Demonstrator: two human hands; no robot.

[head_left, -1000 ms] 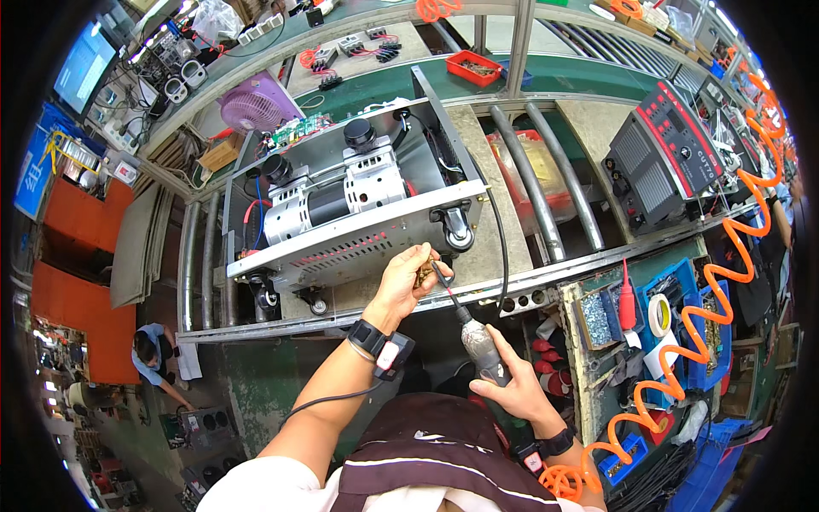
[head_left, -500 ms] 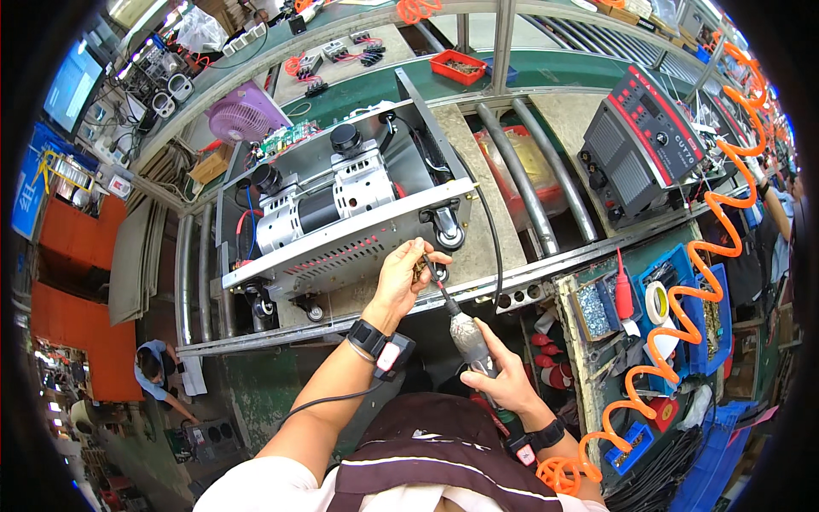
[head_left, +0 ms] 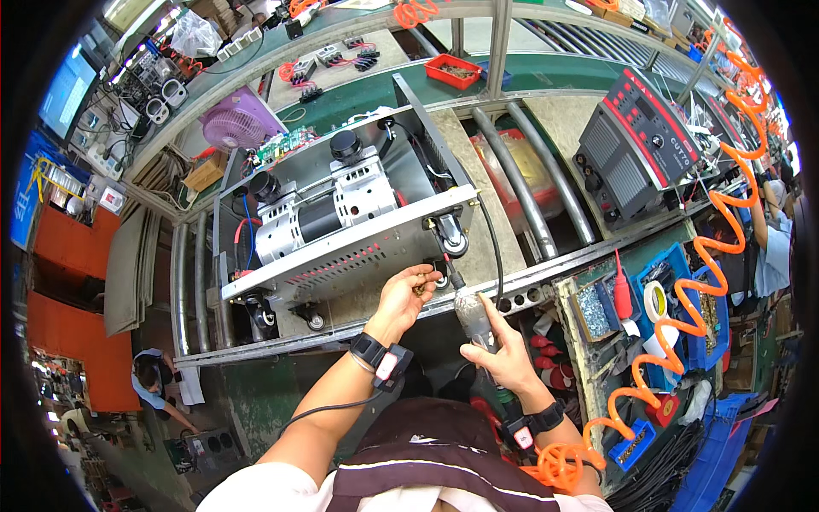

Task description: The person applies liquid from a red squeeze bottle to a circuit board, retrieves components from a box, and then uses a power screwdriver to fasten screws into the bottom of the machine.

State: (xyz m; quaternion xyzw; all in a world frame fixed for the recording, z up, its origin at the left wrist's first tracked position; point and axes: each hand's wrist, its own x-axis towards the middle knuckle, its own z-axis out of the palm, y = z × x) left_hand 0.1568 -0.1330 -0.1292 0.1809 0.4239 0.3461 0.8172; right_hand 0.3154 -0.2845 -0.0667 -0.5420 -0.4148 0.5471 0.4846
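My right hand (head_left: 505, 363) is closed round the grip of a power screwdriver (head_left: 472, 317), its worn body tilted away from me. The driver's bit points up at a caster wheel (head_left: 452, 239) on the near side of an open metal machine casing (head_left: 367, 243); whether it touches a screw there is too small to tell. Just left of the bit, my left hand (head_left: 403, 300) has its fingers curled over small gold-coloured screws (head_left: 418, 289), mostly hidden. Inside the casing sits a silver and black motor-like compressor (head_left: 320, 213).
The casing rests on a roller conveyor (head_left: 533, 183). A black and red boxy machine (head_left: 640, 141) stands to its right. An orange coiled hose (head_left: 644, 375) hangs at the right beside blue bins (head_left: 708, 324) of hardware. Another person (head_left: 152, 375) bends at the lower left.
My left fingers have come away from the driver's bit and moved slightly down. The driver has tipped toward the caster, its bit now up against or close to the caster's mount.
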